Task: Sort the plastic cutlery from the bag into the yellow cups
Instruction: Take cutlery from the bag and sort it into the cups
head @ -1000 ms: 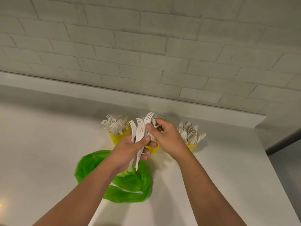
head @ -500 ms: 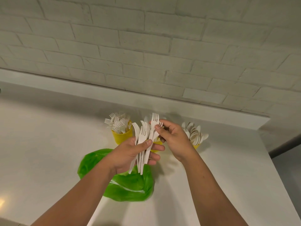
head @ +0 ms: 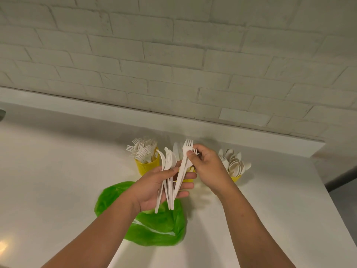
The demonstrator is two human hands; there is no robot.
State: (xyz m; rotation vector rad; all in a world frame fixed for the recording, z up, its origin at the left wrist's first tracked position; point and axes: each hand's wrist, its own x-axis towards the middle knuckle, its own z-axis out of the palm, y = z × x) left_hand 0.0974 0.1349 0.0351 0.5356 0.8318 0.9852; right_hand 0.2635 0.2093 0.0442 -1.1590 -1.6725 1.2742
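Head view. The left hand (head: 154,188) is raised over the counter (head: 58,190) with its fingers (head: 186,176) curled round a bundle of white plastic cutlery (head: 167,171). The heads fan upward and the handles hang below the palm. The right hand (head: 209,167) pinches one fork (head: 187,151) just below its tines, between thumb and fingertips (head: 190,155). More tines show behind that thumb, possibly a second fork; I cannot tell.

A second ago this fork stood close among the others. Half a second ago it was starting to lean out, and now it slants up and to the right, clear of the fan at its head. Its handle end still lies in the left hand's grip, so I judge the fork picked out but not yet free.

Three cups stand in a row behind the hands. The yellow cup of forks (head: 147,168) is on the left. The middle yellow cup (head: 188,179) is mostly hidden by the hands and seems to hold knives. The yellow cup of spoons (head: 236,178) is on the right. All three look well filled, which suggests the sorting is far along. The fork belongs in the left cup, so the right hand would have to cross over the bundle.

The green bag (head: 154,231) lies slack and flat on the counter below the left wrist, seemingly emptied.
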